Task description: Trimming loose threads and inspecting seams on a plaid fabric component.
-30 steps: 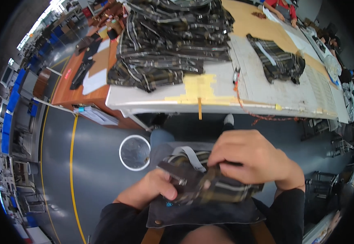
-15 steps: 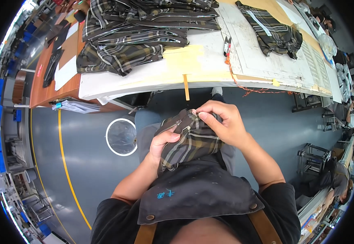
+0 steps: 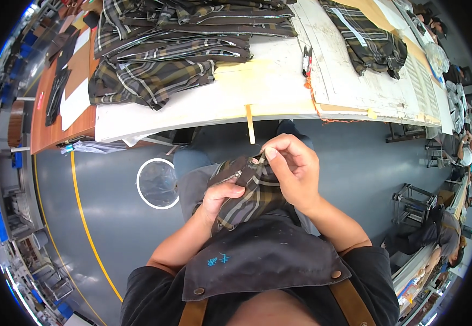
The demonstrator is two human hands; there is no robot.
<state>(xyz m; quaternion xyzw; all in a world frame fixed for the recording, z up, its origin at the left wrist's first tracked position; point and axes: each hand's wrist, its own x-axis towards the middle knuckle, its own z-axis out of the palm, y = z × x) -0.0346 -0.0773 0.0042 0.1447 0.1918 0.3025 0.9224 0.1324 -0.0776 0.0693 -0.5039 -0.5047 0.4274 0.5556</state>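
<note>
Plaid garment (image 3: 263, 195) before heaped table (image 3: 279, 84)

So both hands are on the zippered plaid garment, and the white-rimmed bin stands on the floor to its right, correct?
Not quite: the head view shows the white-rimmed bin to the left of the zippered plaid garment. The rest holds.
</note>
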